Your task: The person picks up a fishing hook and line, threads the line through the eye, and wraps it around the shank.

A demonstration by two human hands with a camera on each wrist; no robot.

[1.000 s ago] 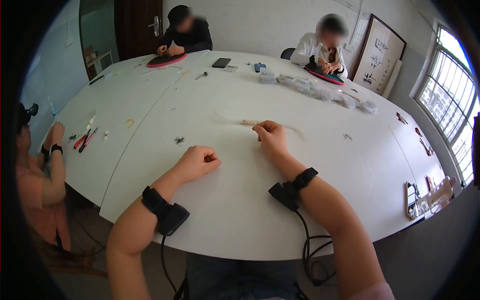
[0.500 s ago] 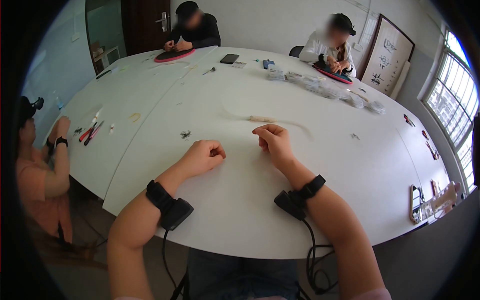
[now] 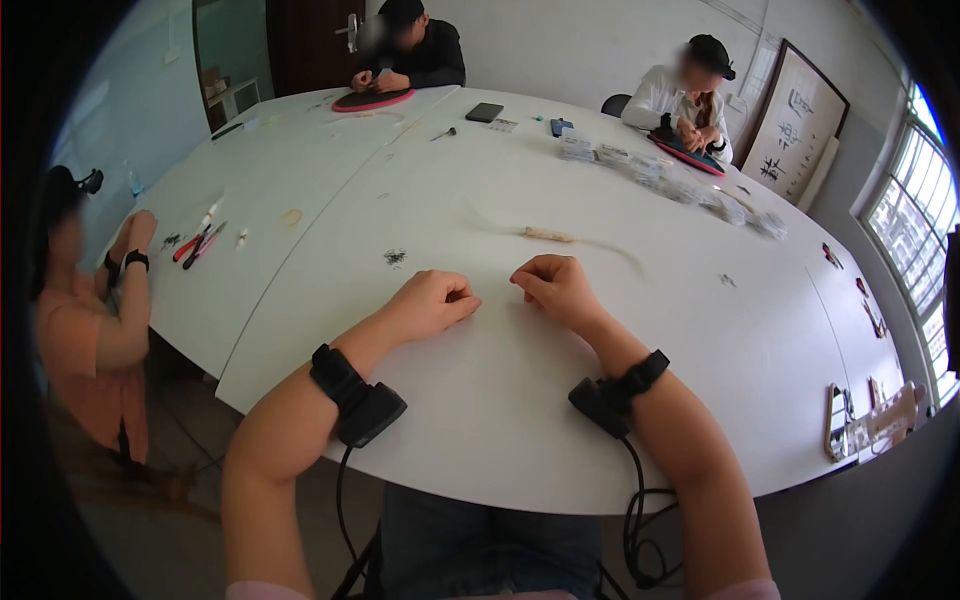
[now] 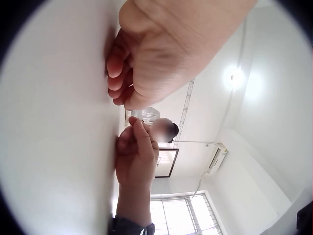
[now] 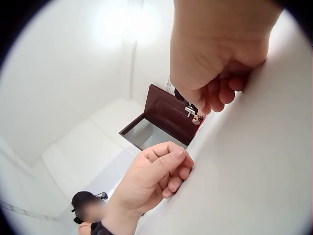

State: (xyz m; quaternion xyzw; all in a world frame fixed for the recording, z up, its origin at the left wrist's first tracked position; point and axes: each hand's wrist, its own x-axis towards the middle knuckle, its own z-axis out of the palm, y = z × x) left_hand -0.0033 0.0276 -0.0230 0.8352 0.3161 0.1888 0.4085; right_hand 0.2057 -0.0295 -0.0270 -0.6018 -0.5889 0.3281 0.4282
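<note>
My left hand [image 3: 432,302] rests on the white table [image 3: 480,410], its fingers loosely curled and nothing showing between them. Facing it across a small gap is my right hand [image 3: 562,290], also loosely curled, with thumb near the forefinger. Both wrist views show the fingers bent inward close over the tabletop, with no object visible in them. Just beyond the right hand lies a pale bundle [image 3: 549,234], wrapped around the middle, with thin, wispy strands fanning out from both ends. A small pile of dark bits [image 3: 396,258] sits beyond the left hand.
Pliers [image 3: 190,245] and other tools lie at the left. Clear plastic packets [image 3: 650,175] line the far right. A phone [image 3: 838,422] stands near the right edge. Another dark cluster [image 3: 727,280] lies to the right. Three people sit around the table; cables hang from both wrist cameras.
My right hand has drawn back from the wrapped bundle, which stays on the table. The two hands have come closer together. The head view has shifted slightly.
</note>
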